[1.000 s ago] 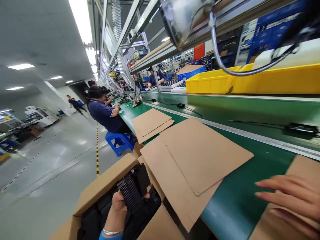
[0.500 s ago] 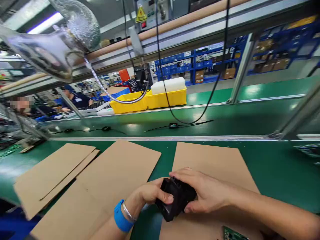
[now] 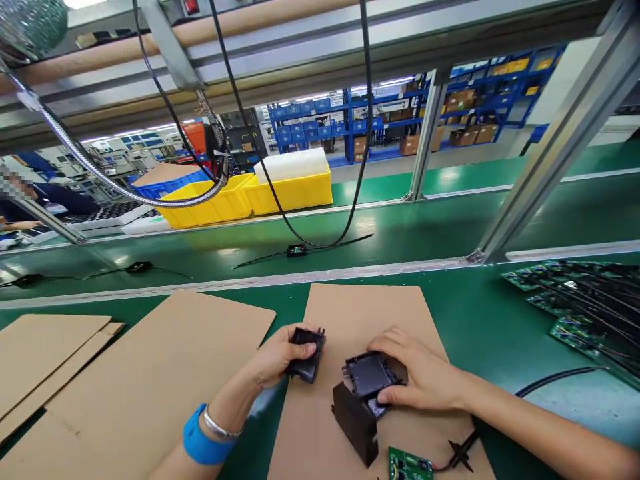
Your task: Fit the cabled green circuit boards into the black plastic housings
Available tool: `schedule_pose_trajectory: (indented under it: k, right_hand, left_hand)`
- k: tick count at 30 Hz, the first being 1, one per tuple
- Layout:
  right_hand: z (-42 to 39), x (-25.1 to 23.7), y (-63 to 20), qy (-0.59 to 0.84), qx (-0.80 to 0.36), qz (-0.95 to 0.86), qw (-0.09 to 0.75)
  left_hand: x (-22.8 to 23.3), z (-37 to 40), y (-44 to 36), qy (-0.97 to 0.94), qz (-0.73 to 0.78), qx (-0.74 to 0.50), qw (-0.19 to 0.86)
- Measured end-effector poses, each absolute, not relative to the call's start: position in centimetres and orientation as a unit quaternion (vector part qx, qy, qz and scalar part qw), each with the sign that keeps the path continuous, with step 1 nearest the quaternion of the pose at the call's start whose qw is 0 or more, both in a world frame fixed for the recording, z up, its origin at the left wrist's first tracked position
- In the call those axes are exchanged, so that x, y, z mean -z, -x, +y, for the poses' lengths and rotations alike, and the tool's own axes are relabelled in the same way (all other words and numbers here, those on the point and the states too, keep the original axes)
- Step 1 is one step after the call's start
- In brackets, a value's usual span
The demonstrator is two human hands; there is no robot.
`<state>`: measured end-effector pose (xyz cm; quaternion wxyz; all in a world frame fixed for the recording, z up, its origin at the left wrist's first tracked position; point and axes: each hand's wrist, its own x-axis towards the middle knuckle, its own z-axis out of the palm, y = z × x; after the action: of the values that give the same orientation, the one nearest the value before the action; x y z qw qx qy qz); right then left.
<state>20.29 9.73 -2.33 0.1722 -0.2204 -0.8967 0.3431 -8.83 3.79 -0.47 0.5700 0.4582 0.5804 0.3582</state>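
Observation:
My left hand [image 3: 277, 357] grips a small black plastic housing [image 3: 306, 353] at the left edge of a cardboard sheet [image 3: 350, 313] on the green bench. My right hand [image 3: 420, 377] rests on a second black housing part [image 3: 369, 375], open side up, fingers curled around its right side. A third black block [image 3: 356, 421] stands just in front of that part. A green circuit board [image 3: 410, 465] with a black cable lies at the sheet's near edge. A blue band is on my left wrist.
More cardboard sheets [image 3: 150, 373] lie to the left. Green circuit boards with wires [image 3: 580, 300] are piled at the right. Yellow bins [image 3: 250, 197] stand behind the conveyor. A flexible hose [image 3: 100, 180] and black cables hang overhead. A person sits far left.
My view swung from a carton on the left to the bench. The black parts, held together in both hands half a second ago, are now apart, one under each hand on the cardboard.

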Motion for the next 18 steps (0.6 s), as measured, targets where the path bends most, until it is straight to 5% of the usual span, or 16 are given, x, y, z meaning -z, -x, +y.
schedule_pose_trajectory:
  k: [7,11,15,18]
  right_hand:
    - [11.8,2.6,-19.7,0.287,-0.337,-0.878,0.18]
    - [13.1,1.6,-19.9,0.264,-0.311,-0.904,0.125]
    - [12.3,0.6,-19.8,0.194,-0.263,-0.938,0.115]
    - [11.4,0.8,-18.9,0.176,-0.257,-0.946,0.094]
  left_hand:
    - [2.3,8.7,8.7,-0.594,0.645,-0.323,0.356]
    - [0.8,4.9,7.6,-0.663,0.617,-0.328,0.269]
    - [0.0,-2.0,6.3,-0.826,0.448,-0.204,0.276]
    - [1.3,-4.9,5.6,-0.9,0.366,-0.184,0.153]
